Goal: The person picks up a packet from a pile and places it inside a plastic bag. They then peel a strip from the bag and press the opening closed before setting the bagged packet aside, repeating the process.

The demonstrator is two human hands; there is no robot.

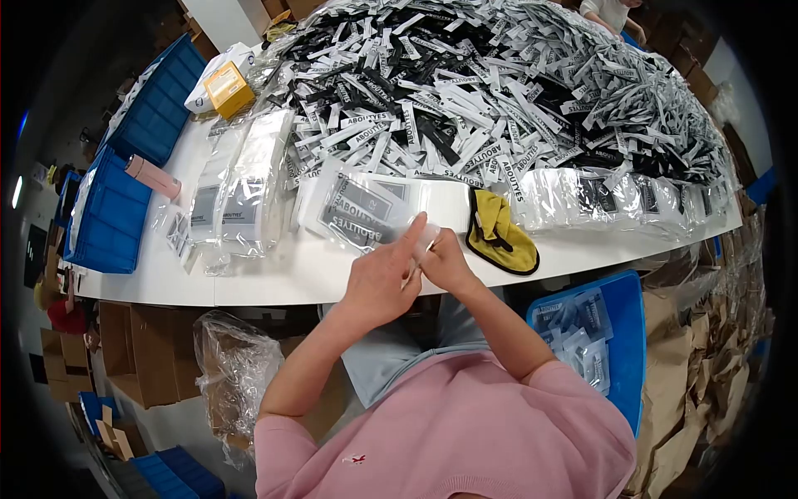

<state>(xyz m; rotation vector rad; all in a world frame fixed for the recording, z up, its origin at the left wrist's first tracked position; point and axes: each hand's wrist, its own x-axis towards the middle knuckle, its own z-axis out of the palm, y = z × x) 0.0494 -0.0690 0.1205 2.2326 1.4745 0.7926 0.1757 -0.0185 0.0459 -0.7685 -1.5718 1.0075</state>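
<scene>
My left hand and my right hand meet near the table's front edge. Between them they hold the right end of a clear plastic bag printed with grey and dark lettering. The left index finger points up along the bag; the right fingers are closed on its edge. Under and behind the bag lies a white stack. Just right of my right hand is a yellow glove with black trim. A large heap of black and white printed strips covers the table behind.
Clear bags and a pink bottle lie at left, near blue bins and a yellow box. More bags line the right. A blue bin with packets stands below. Another person is at the far right.
</scene>
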